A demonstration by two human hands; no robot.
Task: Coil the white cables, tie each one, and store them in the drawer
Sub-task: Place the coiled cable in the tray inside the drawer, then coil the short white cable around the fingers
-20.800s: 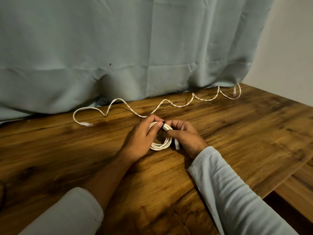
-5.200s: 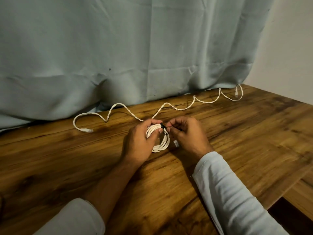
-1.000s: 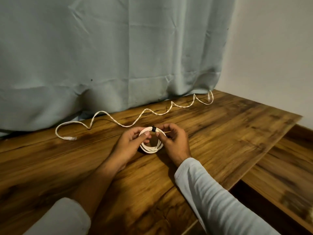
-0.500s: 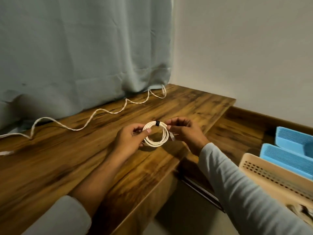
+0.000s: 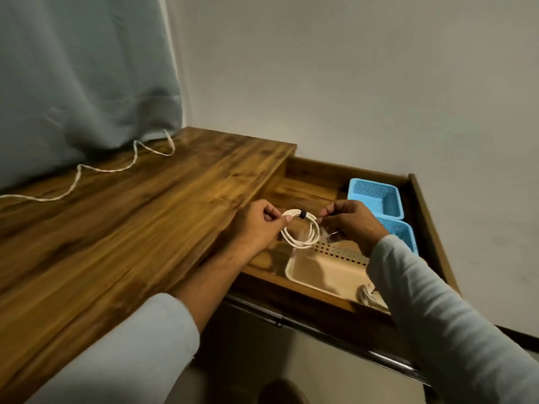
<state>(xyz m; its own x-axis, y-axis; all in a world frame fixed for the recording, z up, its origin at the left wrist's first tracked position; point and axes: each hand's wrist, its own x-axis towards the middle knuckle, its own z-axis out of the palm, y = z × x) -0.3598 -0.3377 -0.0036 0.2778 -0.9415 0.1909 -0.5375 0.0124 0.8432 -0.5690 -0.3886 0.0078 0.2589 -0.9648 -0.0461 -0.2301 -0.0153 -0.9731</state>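
A coiled white cable with a black tie at its top hangs in the air over the open wooden drawer. My left hand pinches the coil's left side. My right hand pinches its right side. Just below the coil sits a beige perforated basket inside the drawer, with another white cable bundle in its near right corner, partly hidden by my right sleeve. A second white cable lies uncoiled along the back of the wooden tabletop, by the curtain.
Two blue mesh baskets stand at the drawer's far right side. A pale blue curtain hangs behind the table and a plain wall rises behind the drawer. The drawer's dark front rail juts out below my arms.
Both hands have carried the tied coil rightward off the tabletop to above the open drawer. The view has swung right, bringing the drawer and its baskets into sight.
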